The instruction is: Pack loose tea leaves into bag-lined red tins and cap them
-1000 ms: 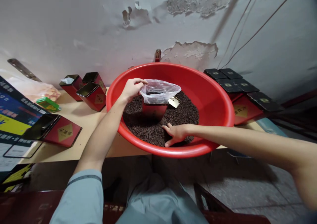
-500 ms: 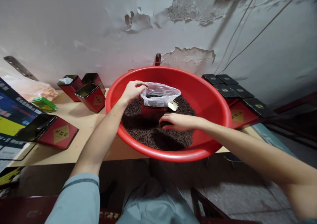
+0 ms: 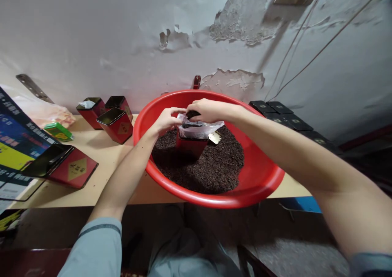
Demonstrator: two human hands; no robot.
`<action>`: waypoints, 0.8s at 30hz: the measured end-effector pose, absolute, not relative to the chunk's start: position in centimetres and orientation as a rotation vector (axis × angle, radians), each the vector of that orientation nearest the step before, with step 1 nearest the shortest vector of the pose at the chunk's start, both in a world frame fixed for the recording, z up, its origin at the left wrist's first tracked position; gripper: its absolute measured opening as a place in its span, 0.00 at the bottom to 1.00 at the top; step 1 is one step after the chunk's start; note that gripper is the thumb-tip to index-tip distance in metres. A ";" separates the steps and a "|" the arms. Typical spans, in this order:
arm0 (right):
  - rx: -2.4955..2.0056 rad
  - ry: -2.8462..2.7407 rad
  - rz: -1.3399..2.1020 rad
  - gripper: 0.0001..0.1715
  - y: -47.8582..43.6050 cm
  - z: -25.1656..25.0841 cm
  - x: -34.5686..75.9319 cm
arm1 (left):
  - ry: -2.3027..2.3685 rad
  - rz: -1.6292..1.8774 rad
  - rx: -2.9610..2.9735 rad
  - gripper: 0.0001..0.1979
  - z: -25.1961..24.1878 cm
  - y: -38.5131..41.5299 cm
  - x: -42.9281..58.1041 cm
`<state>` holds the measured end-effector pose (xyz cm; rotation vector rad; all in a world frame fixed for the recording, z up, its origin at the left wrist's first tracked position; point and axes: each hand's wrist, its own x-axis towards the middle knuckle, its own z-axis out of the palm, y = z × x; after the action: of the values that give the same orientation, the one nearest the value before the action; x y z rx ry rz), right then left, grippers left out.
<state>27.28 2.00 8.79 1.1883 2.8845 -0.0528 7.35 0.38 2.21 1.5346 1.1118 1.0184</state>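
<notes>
A red tin (image 3: 190,147) stands in dark loose tea leaves (image 3: 211,173) inside a wide red basin (image 3: 226,201). Its clear plastic bag liner (image 3: 203,131) spreads over the tin's mouth. My left hand (image 3: 167,121) pinches the left edge of that liner. Above the bag's opening, my right hand (image 3: 210,110) has its fingers curled down around a dark clump of tea leaves. Beside the tin, on the right, a small gold-coloured plate (image 3: 214,137) rests on the leaves; what it is I cannot make out.
Several open red tins (image 3: 115,126) stand left of the basin, and another tin (image 3: 73,167) lies tilted nearer me. A green box (image 3: 58,131) sits behind it by a printed carton (image 3: 18,138). Black-lidded tins (image 3: 278,107) are grouped at the right, by the peeling wall (image 3: 122,36).
My right hand has risen from the leaves at the tin's front right to above the bag's opening. My left hand stays at the bag's edge. The view has shifted slightly.
</notes>
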 end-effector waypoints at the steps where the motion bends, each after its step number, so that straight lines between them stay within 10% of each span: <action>1: 1.164 2.893 -0.015 0.23 2.2 8.4 26.5 | 1.122 1.029 1.496 0.32 2.3 0.3 7.4; 12: 1.297 3.001 -0.410 0.17 -5.0 4.8 31.9 | 1.166 1.050 1.509 0.31 2.0 0.7 7.7; 17: 1.159 2.252 -0.817 0.64 -9.4 -3.3 32.2 | 1.152 1.041 1.538 0.31 1.9 0.9 7.6; 24: 1.066 2.176 -0.770 0.54 -11.2 -5.1 30.3 | 1.132 1.049 1.575 0.32 1.9 1.0 7.2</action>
<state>30.31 -11.17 -5.08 1.0664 2.1762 -0.7703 7.21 1.00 1.86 1.5747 1.1317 1.0492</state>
